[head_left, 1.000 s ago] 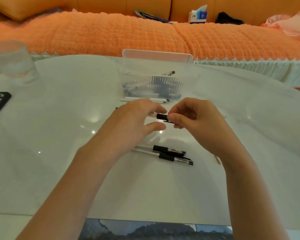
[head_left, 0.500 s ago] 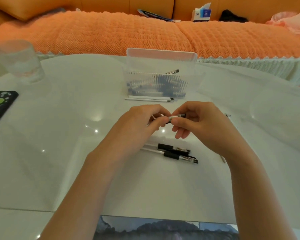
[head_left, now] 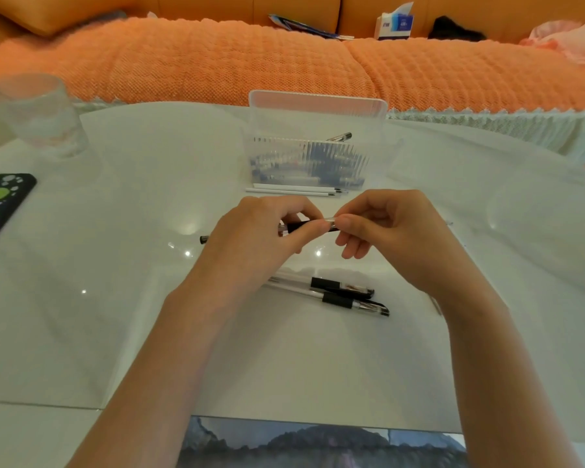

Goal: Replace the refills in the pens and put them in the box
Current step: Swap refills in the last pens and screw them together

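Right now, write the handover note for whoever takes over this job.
Left hand grips the held pen by its barrel.
Right hand pinches its tip end.
Box, open, at the far side: several pens already in.
Two refills lie before the box; two pens lie near the hands, refill state unclear.
Left: finish the held pen, box it, then those two.

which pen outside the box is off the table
The pen pinched between left hand and right hand; the two other pens lie flat on the table.
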A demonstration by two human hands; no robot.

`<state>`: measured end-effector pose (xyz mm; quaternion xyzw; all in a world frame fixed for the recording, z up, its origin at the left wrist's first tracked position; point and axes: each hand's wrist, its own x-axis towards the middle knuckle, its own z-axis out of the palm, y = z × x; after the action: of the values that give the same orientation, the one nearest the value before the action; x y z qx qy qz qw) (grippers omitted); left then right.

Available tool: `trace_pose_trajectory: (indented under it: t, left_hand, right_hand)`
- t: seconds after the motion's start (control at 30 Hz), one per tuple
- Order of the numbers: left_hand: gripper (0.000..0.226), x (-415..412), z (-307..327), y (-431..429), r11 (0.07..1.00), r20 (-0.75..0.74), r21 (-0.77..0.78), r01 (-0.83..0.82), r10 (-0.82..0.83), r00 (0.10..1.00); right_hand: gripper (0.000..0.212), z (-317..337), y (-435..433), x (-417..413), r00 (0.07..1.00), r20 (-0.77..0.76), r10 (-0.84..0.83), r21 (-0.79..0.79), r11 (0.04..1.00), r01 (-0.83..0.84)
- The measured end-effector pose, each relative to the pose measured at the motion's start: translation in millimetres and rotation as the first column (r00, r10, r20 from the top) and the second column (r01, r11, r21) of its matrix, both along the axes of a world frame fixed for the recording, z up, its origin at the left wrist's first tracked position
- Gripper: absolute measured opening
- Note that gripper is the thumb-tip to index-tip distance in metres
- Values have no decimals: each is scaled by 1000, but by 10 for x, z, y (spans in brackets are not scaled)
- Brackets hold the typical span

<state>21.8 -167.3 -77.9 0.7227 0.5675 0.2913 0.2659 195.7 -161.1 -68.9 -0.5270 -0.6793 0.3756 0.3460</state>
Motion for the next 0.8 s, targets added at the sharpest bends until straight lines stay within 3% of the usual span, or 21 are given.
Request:
trace_pose_trajectory:
  t: [0.57, 0.8]
  left_hand:
    - [30, -14, 26, 4, 999, -189, 9, -41, 42, 981]
    - [28, -136, -2, 38, 995, -213, -88, -39, 20, 977]
  right_hand:
    - [5, 7, 13, 27, 1000, -12, 12, 31, 999, -12]
    - [3, -95, 32, 88, 973, 222, -61, -15, 998, 66]
